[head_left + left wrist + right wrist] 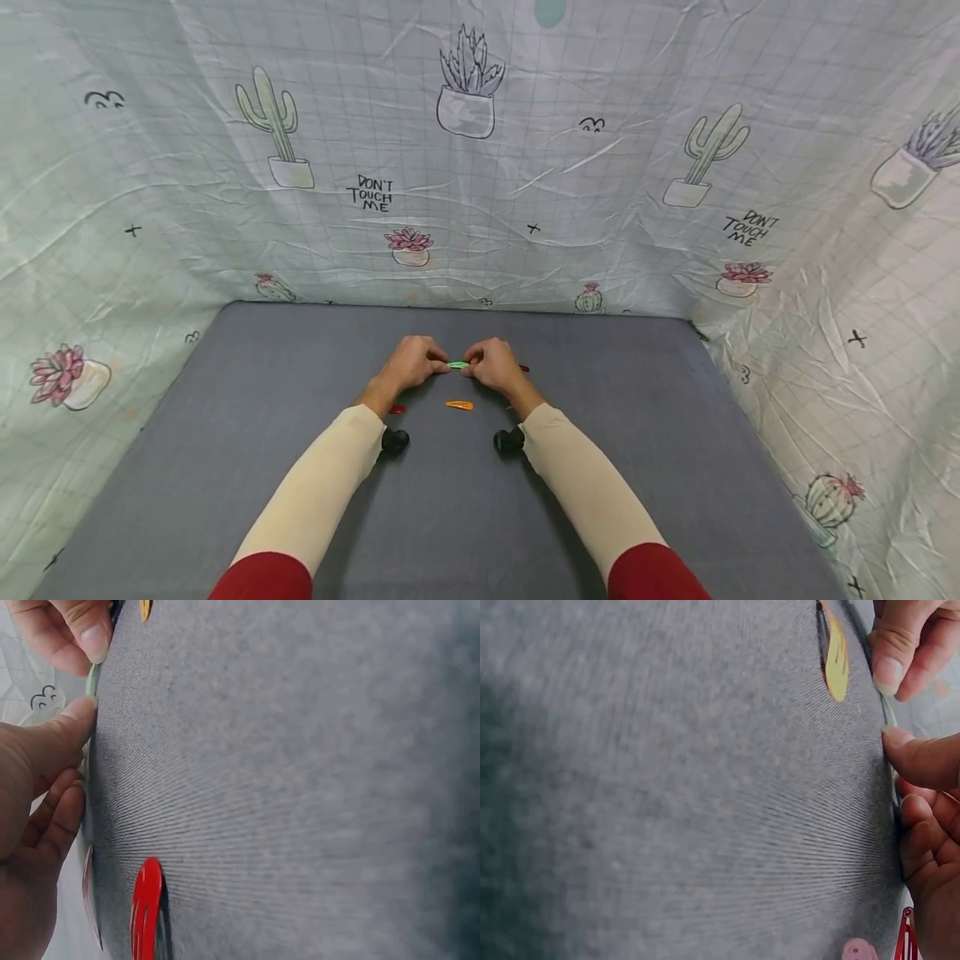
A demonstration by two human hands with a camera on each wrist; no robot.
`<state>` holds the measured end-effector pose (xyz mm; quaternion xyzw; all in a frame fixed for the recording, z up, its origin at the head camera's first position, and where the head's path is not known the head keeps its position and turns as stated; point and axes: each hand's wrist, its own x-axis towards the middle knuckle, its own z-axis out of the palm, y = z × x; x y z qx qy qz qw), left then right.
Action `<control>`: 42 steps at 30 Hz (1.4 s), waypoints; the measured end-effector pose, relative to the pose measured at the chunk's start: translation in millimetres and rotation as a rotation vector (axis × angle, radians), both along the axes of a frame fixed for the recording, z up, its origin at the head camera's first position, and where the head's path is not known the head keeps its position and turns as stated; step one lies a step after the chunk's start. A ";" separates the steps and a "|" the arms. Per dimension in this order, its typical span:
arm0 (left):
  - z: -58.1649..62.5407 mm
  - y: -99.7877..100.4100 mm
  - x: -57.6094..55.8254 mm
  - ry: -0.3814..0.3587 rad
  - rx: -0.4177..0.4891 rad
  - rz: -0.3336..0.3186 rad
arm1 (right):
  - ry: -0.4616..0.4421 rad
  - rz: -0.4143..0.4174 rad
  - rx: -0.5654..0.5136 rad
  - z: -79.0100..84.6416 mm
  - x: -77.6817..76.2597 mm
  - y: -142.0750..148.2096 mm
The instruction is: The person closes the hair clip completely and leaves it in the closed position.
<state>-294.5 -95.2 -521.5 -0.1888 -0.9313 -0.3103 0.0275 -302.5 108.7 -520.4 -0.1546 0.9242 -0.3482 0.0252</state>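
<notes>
A green snap hair clip [457,365] lies between my two hands near the far part of the table. My left hand [411,363] pinches its left end between thumb and fingers, and my right hand [492,365] pinches the right end. Only a short green middle of the clip [91,681] shows between the thumbs in the left wrist view. Nearer to me, an orange hair clip [459,405] rests on the grey cloth. By the left wrist lies a red hair clip [146,911], partly covered by the arm in the head view.
Beside the right hand is a dark red hair clip [906,934], with a pink clip [859,949] near it. Another thin clip [90,896] lies beyond the red one. A patterned curtain [480,208] rises behind the grey table [465,517] and along its sides.
</notes>
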 end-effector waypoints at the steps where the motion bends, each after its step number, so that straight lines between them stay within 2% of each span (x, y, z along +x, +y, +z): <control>1: 0.3 -1.0 1.4 -0.007 0.015 0.013 | -0.001 -0.003 -0.007 0.1 0.5 0.7; 6: 6.3 -7.6 10.9 -0.024 0.111 0.069 | -0.018 -0.012 -0.088 5.6 5.7 8.9; 9: 12.2 -8.8 15.8 -0.020 0.144 0.075 | -0.016 -0.022 -0.132 11.6 8.6 15.0; 15: 24.5 -1.7 24.4 -0.022 0.175 0.075 | -0.008 -0.005 -0.159 23.6 14.3 24.7; 20: 32.6 11.4 33.2 -0.046 0.232 0.047 | -0.001 0.004 -0.184 31.2 20.5 33.4; 31: 34.6 35.1 47.6 -0.059 0.332 -0.003 | 0.017 0.020 -0.227 36.8 37.0 52.1; 42: 31.7 55.9 57.8 -0.056 0.372 -0.036 | 0.038 0.063 -0.236 36.8 49.7 70.7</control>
